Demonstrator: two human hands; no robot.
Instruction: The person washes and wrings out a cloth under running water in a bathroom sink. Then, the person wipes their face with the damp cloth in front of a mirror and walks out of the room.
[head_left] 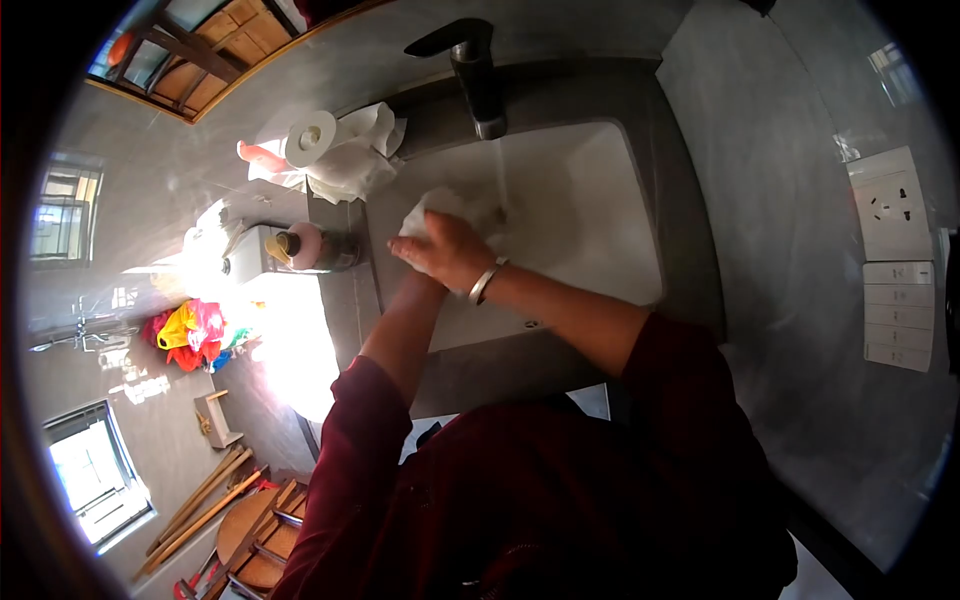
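Observation:
Over the white sink [590, 240], my two hands are pressed together. My right hand [455, 250], with a silver bracelet [487, 280] at its wrist, is closed over my left hand [432, 280], which is mostly hidden beneath it. A soft white mass [430, 203] covers the far side of the hands; whether it is foam or wet paper I cannot tell. A thin stream of water [502, 175] falls from the black faucet [475, 80] into the basin, just right of the hands.
Left of the sink are a toilet paper roll [311, 138], crumpled white paper [350, 170] and a pink-topped bottle [305, 246]. Colourful cloths [195, 333] hang on the left wall. A socket plate [890, 205] is on the right wall. A wooden stool [255, 535] stands lower left.

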